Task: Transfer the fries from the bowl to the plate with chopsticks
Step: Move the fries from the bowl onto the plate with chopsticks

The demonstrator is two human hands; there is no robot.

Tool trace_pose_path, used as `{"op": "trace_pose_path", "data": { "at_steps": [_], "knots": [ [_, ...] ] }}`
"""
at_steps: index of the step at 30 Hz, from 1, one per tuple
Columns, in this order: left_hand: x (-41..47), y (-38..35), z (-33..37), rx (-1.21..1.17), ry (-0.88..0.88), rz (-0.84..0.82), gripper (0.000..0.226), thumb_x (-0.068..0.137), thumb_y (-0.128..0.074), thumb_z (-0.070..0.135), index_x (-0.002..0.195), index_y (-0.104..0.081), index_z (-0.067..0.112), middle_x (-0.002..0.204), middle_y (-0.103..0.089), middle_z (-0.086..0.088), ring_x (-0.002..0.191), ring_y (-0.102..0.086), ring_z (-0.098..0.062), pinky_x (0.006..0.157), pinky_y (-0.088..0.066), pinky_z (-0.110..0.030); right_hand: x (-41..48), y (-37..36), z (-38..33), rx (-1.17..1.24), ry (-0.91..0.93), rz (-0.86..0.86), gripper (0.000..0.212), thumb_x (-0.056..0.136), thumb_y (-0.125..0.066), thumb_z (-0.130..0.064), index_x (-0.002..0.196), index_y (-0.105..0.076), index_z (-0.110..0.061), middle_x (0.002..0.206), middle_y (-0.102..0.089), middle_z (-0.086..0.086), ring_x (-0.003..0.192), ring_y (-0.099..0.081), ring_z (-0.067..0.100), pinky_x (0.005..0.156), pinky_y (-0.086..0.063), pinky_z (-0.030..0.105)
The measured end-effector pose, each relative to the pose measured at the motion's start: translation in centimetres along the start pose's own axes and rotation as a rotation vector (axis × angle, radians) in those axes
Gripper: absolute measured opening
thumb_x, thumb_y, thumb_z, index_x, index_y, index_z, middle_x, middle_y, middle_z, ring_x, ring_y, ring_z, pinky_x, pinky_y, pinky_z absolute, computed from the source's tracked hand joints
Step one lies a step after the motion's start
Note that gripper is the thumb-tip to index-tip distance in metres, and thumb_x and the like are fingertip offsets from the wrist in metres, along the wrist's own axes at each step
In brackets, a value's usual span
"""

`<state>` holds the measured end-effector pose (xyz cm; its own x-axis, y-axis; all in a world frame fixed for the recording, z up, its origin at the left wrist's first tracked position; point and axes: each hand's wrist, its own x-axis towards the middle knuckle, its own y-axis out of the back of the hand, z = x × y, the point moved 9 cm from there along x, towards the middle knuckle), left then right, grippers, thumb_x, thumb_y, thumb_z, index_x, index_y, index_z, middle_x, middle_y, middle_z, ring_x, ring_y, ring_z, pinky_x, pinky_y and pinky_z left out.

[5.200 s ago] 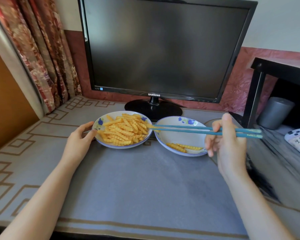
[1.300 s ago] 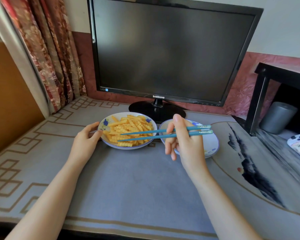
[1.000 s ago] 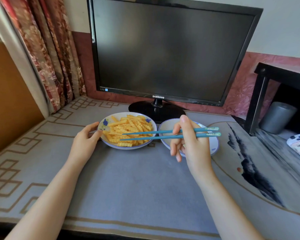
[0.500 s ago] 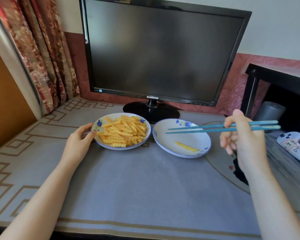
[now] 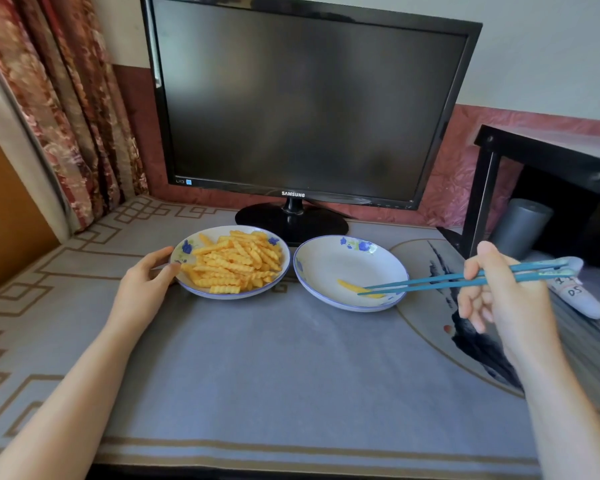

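A white bowl with blue flowers (image 5: 187, 247) sits left of centre, heaped with crinkle-cut fries (image 5: 234, 266). My left hand (image 5: 146, 282) holds its left rim. To its right stands a matching plate (image 5: 326, 261) with a single fry (image 5: 355, 288) lying near its front right. My right hand (image 5: 499, 299) grips a pair of teal chopsticks (image 5: 458, 281). Their tips reach over the plate's right rim and rest at that fry. I cannot tell whether the tips pinch it.
A black monitor (image 5: 305, 105) on a round stand (image 5: 291, 223) rises just behind both dishes. Curtains (image 5: 59, 98) hang at the left. A black side table (image 5: 548, 157), a grey cylinder (image 5: 520, 228) and a white controller (image 5: 575, 292) sit at the right.
My right hand drew back from the bowl to the right, then lowered the chopstick tips onto the fry in the plate. My left hand stayed on the bowl's rim.
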<state>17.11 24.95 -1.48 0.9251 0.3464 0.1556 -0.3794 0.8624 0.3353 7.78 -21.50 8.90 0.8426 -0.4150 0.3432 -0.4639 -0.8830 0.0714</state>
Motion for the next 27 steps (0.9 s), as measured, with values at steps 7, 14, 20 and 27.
{"op": "trace_pose_path", "data": {
  "at_steps": [7, 14, 20, 27],
  "knots": [
    [-0.1, 0.0, 0.1, -0.008, -0.003, 0.003, 0.034, 0.093, -0.055, 0.016, 0.127, -0.058, 0.017, 0.120, -0.064, -0.004, 0.102, -0.064, -0.023, 0.092, -0.046, -0.034, -0.5, -0.6, 0.6, 0.076, -0.024, 0.126, 0.043, 0.102, -0.039, -0.033, 0.066, -0.046, -0.010, 0.034, -0.047, 0.007, 0.024, -0.032, 0.015, 0.030, -0.021, 0.014],
    [0.0, 0.0, 0.1, -0.008, -0.001, 0.003, 0.033, 0.093, -0.055, 0.016, 0.126, -0.059, 0.018, 0.120, -0.064, -0.004, 0.101, -0.064, -0.023, 0.097, -0.047, -0.039, -0.3, -4.3, -1.2, 0.254, 0.010, 0.118, 0.042, 0.102, -0.040, -0.031, 0.066, -0.045, -0.010, 0.034, -0.046, 0.006, 0.024, -0.033, 0.015, 0.031, -0.022, 0.015],
    [0.0, 0.0, 0.0, -0.023, 0.003, -0.003, 0.033, 0.094, -0.054, 0.015, 0.126, -0.059, 0.017, 0.118, -0.065, -0.002, 0.098, -0.065, -0.022, 0.097, -0.047, -0.039, -0.5, -11.5, -3.2, 0.313, 0.035, -0.039, 0.043, 0.102, -0.041, -0.031, 0.064, -0.046, -0.010, 0.037, -0.047, 0.009, 0.027, -0.036, 0.018, 0.034, -0.023, 0.014],
    [0.2, 0.1, -0.2, -0.022, 0.008, 0.004, 0.032, 0.093, -0.055, 0.019, 0.124, -0.060, 0.020, 0.117, -0.066, -0.002, 0.099, -0.065, -0.022, 0.099, -0.047, -0.044, -0.3, -19.3, -4.1, 0.345, 0.067, -0.224, 0.045, 0.103, -0.041, -0.030, 0.065, -0.046, -0.008, 0.044, -0.045, 0.013, 0.028, -0.040, 0.019, 0.032, -0.026, 0.019]
  ]
}}
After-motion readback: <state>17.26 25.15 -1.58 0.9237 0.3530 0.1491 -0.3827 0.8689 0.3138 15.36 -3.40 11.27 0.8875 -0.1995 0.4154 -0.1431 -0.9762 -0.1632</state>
